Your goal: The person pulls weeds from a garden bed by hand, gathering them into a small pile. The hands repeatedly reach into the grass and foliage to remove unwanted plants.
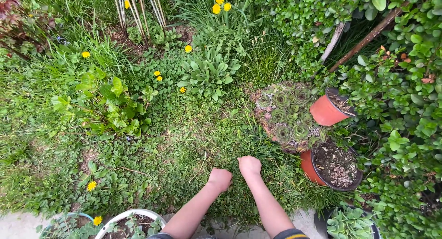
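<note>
Both hands were pressed down into the grass [202, 142], the left hand [219, 179] and right hand [250, 166] each closed in a fist-like grip; what was clutched could not be told. A succulent clump [286, 115] and terracotta pots [328, 111] stood just right.

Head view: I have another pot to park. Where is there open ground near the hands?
Low grass lies open ahead of the left hand and right hand, bordered by the leafy plant and succulent clump. Right is crowded: orange pots, shrub.
</note>
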